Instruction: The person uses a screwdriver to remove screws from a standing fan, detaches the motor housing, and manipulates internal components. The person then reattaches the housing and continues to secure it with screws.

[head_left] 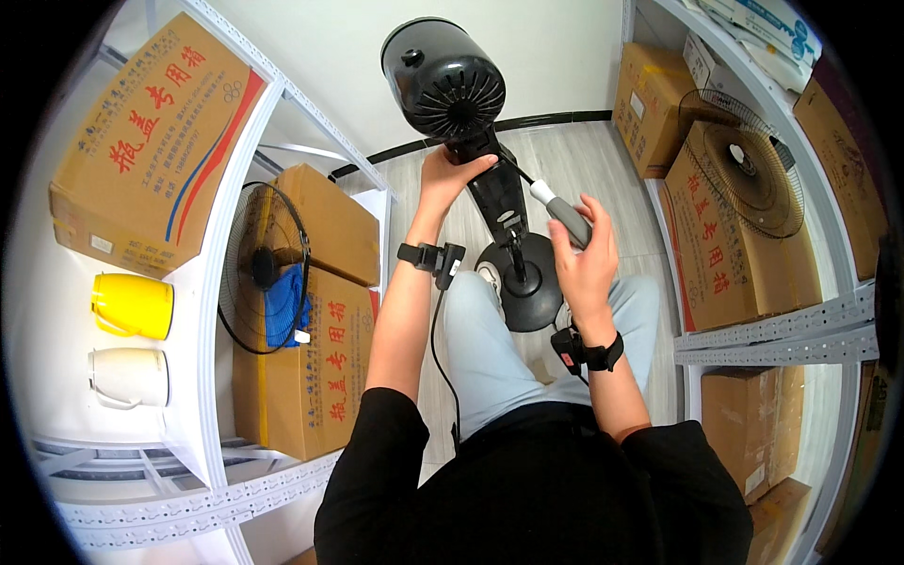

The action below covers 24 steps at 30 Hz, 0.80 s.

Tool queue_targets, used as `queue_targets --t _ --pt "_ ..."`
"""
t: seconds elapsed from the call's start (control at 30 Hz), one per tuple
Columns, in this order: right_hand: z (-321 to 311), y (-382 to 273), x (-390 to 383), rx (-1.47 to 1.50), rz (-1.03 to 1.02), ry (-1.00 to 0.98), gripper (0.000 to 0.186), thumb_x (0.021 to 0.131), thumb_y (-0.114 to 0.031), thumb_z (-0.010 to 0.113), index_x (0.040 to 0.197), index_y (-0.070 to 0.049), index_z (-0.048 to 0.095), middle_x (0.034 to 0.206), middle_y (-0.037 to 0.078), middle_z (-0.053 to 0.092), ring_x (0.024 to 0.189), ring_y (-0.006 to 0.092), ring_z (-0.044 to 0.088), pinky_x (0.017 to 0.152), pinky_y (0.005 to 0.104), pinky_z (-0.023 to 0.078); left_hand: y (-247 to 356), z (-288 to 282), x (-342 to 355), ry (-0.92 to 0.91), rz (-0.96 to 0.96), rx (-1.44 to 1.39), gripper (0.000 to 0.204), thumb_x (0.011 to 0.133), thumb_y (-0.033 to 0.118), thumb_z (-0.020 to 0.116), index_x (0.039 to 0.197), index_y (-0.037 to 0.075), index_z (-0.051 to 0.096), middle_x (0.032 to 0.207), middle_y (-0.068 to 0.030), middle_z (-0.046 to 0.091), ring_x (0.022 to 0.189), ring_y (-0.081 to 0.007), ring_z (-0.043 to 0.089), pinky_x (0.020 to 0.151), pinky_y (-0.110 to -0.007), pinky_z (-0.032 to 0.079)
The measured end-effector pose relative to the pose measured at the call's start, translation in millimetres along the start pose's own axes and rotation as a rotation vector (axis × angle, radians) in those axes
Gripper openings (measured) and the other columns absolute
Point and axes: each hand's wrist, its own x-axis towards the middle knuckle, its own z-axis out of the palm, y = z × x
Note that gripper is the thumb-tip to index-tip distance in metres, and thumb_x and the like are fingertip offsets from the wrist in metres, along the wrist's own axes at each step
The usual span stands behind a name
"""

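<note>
We've got the black pedestal fan (pixel 499 202) on the floor (pixel 603 188) between the shelves, motor housing (pixel 441 75) at top, round base (pixel 541 297) partly covered by our legs and shoes. Our left hand (pixel 441 179) grips the neck just below the housing: thumb across the front, other fingers wrapped behind and mostly hidden. Our right hand (pixel 591 268) has the grey-and-white screwdriver (pixel 567 218), fingers curled loosely around the handle; how firmly they press, we can't tell. Its shaft points up-left at the neck; the tip is lost against black plastic, so we can't confirm contact. On the left, a wire fan grille (pixel 265 267) partly covers a blue cloth (pixel 285 311) and cartons (pixel 325 377). Second grille (pixel 740 154) sits by the right-hand cartons (pixel 720 245), its mesh hard to separate from the cardboard. Upper-right packages (pixel 767 28) are cut off.
</note>
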Motion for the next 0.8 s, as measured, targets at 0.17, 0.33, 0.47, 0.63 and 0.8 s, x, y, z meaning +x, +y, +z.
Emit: queue_targets --t 0.17,0.33,0.47,0.63,0.8 --pt "-2 10 2 -0.114 -0.211 -0.045 0.040 0.085 -0.011 0.075 0.121 -0.006 0.059 0.108 0.017 0.065 0.094 0.0341 0.065 0.080 0.0413 0.053 2 -4 -3 -0.004 -0.007 -0.005 0.039 0.076 0.016 0.086 0.105 -0.002 0.068 0.100 -0.0072 0.072 0.090 -0.0123 0.066 0.083 -0.027 0.051" --pt "0 7 1 -0.020 -0.081 0.019 0.039 0.086 -0.012 0.075 0.121 -0.007 0.060 0.106 0.017 0.065 0.093 0.0344 0.066 0.079 0.0409 0.054 5 0 -2 0.009 -0.004 0.042 0.038 0.075 0.015 0.086 0.104 -0.002 0.068 0.100 -0.0068 0.072 0.090 -0.0118 0.065 0.083 -0.027 0.051" --pt "3 6 -5 -0.007 0.141 -0.129 0.043 0.082 -0.008 0.077 0.122 -0.008 0.059 0.111 0.016 0.062 0.099 0.0336 0.063 0.082 0.0395 0.052 -7 -5 0 0.020 0.001 0.012 0.039 0.075 0.016 0.086 0.104 -0.002 0.069 0.100 -0.0068 0.072 0.089 -0.0118 0.065 0.082 -0.027 0.051" --pt "0 4 2 -0.136 -0.281 0.072 0.037 0.088 -0.015 0.073 0.122 -0.006 0.059 0.104 0.019 0.065 0.090 0.0360 0.066 0.075 0.0414 0.054 2 1 -3 0.057 0.048 -0.007 0.040 0.070 0.022 0.089 0.096 -0.002 0.071 0.088 -0.0056 0.073 0.078 -0.0105 0.066 0.072 -0.026 0.052" --pt "0 -4 -4 0.024 0.310 -0.128 0.037 0.085 -0.008 0.074 0.119 -0.004 0.059 0.116 0.018 0.060 0.103 0.0350 0.062 0.085 0.0401 0.051 -5 -5 1 0.029 0.001 0.028 0.038 0.075 0.017 0.086 0.104 -0.002 0.070 0.099 -0.0064 0.072 0.089 -0.0119 0.065 0.082 -0.026 0.051"
